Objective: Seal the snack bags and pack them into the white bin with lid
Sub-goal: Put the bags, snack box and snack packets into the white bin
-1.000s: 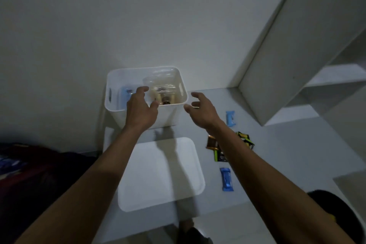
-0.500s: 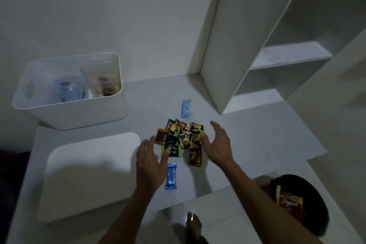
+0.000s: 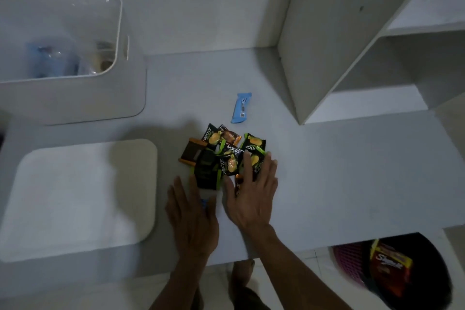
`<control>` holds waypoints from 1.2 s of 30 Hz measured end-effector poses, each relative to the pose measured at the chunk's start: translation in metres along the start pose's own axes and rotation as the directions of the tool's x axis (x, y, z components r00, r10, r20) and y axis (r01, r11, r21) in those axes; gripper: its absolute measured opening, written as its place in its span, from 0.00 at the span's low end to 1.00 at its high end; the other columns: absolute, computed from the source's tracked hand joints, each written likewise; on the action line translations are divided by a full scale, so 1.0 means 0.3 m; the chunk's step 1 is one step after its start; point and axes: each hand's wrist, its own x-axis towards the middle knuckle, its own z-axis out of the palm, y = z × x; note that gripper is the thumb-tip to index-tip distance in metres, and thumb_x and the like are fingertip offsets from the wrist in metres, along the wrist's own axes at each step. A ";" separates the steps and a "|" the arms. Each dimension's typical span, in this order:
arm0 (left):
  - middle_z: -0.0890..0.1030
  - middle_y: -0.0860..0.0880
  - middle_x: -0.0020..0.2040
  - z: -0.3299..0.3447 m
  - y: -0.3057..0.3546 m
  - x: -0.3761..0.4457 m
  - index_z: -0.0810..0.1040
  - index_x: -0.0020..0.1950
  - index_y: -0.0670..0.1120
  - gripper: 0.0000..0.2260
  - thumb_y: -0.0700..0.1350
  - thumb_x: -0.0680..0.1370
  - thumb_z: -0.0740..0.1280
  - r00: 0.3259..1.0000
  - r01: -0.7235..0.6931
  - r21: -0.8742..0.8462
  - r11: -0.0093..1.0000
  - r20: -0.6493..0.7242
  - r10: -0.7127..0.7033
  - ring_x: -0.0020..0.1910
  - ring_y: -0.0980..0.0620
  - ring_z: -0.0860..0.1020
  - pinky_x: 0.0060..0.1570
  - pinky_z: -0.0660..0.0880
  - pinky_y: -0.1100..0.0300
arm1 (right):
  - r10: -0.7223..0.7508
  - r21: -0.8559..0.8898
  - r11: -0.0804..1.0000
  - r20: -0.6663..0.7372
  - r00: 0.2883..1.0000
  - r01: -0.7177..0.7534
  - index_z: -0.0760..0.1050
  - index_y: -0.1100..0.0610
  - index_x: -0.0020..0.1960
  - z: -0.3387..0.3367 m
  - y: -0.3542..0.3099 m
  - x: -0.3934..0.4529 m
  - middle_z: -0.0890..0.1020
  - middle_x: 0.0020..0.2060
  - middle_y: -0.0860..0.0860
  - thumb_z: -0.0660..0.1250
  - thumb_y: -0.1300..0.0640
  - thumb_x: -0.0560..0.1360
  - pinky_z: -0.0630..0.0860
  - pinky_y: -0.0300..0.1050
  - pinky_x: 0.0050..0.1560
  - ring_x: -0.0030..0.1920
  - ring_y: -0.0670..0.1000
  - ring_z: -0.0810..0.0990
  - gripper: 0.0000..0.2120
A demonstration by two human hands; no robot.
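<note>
Head view: both hands have been lowered since half a second ago, the right hand (image 3: 253,196) laid flat, fingers apart, on the snack packets (image 3: 226,156). The left hand (image 3: 192,219) is laid flat over a blue packet (image 3: 204,202), fingers apart. "Nextar" is read on several packets.

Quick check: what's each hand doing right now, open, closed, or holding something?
Left hand: open, flat on the table, over a blue packet.
Right hand: open, fingers straight, resting on the snack pile.

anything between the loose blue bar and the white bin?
Nothing: the head view shows only bare tabletop between the blue bar and the white bin. The snack pile sits nearer, off that line.
</note>
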 end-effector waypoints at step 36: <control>0.74 0.46 0.62 0.068 0.010 0.379 0.75 0.63 0.50 0.18 0.60 0.79 0.61 0.930 -0.292 0.187 0.938 -0.175 0.325 0.65 0.38 0.67 0.62 0.67 0.44 | -0.316 -0.183 0.941 -0.171 0.933 0.284 0.75 0.55 0.57 0.073 0.068 0.222 0.79 0.53 0.51 0.61 0.41 0.78 0.73 0.53 0.46 0.54 0.54 0.74 0.19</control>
